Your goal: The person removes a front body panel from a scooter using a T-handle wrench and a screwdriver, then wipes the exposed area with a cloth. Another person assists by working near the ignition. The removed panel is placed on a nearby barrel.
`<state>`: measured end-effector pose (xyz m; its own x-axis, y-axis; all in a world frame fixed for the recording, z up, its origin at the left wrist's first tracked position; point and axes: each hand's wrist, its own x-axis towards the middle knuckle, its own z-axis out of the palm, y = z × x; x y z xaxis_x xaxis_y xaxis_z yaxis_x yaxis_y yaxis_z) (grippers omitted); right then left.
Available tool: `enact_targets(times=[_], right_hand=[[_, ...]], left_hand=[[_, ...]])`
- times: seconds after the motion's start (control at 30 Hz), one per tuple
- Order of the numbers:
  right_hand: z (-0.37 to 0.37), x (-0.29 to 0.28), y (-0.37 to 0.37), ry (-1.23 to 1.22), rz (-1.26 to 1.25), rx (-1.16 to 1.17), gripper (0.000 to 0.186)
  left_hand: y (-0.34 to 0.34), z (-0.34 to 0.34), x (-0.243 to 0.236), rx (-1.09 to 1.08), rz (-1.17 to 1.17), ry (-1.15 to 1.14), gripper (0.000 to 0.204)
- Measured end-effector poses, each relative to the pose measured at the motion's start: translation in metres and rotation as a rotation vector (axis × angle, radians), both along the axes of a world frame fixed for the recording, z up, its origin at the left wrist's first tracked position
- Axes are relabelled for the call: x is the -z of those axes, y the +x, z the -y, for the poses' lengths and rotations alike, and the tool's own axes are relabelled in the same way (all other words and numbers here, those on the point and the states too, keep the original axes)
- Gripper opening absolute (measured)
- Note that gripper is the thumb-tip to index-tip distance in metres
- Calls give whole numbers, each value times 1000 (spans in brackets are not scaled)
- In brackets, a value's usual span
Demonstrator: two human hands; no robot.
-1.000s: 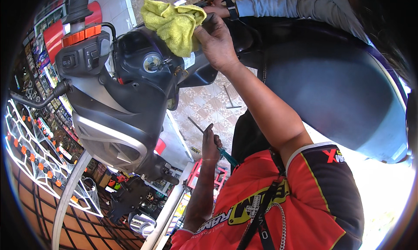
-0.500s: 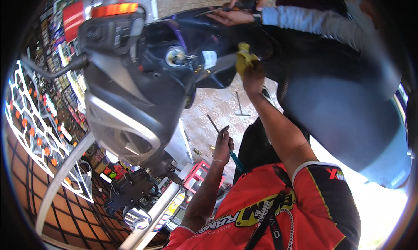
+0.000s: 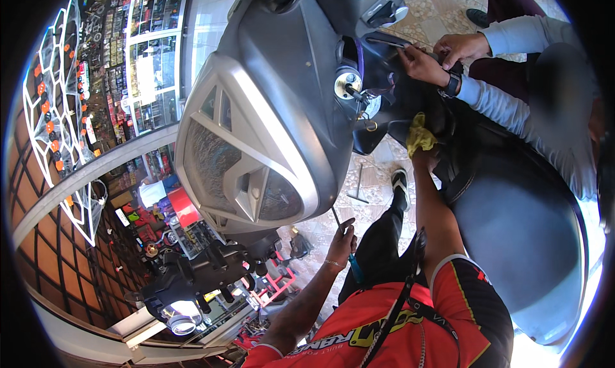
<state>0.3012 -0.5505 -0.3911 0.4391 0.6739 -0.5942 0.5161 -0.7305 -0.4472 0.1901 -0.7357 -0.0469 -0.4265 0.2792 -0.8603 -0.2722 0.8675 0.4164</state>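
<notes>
My left hand [image 3: 343,243] is closed around a screwdriver with a teal handle [image 3: 355,269]. Its dark thin shaft points up toward the scooter's lower front edge; whether the tip touches is unclear. Higher and to the right, my right hand [image 3: 425,159] grips a crumpled yellow cloth [image 3: 420,136] beside the dark body between front and seat. The scooter [image 3: 275,66] has grey-black panels and a silver-framed front piece [image 3: 291,150]. A key sits in its ignition [image 3: 349,84], with a key ring hanging below.
Across the scooter, a co-worker's hands [image 3: 423,63] hold a dark object over its body. The black seat [image 3: 512,182] fills the right. A T-shaped tool [image 3: 359,185] lies on the patterned floor. Stocked shelves [image 3: 118,79] stand at left, behind a curved pale bar [image 3: 96,169].
The view has shifted toward the left, so the scooter's front looks larger and farther right. Both my hands keep hold of the screwdriver and cloth. The co-worker's hands are drawn closer together.
</notes>
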Motion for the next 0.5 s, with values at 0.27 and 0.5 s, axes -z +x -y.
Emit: enact_targets(times=[0.27, 0.5], right_hand=[[-175, -330, 34, 1107, -441, -251, 19], [-318, -357, -27, 293, -114, -1086, 35]], left_hand=[[-12, 6, -2, -13, 48, 22, 35], [-16, 10, -6, -72, 68, 91, 38]])
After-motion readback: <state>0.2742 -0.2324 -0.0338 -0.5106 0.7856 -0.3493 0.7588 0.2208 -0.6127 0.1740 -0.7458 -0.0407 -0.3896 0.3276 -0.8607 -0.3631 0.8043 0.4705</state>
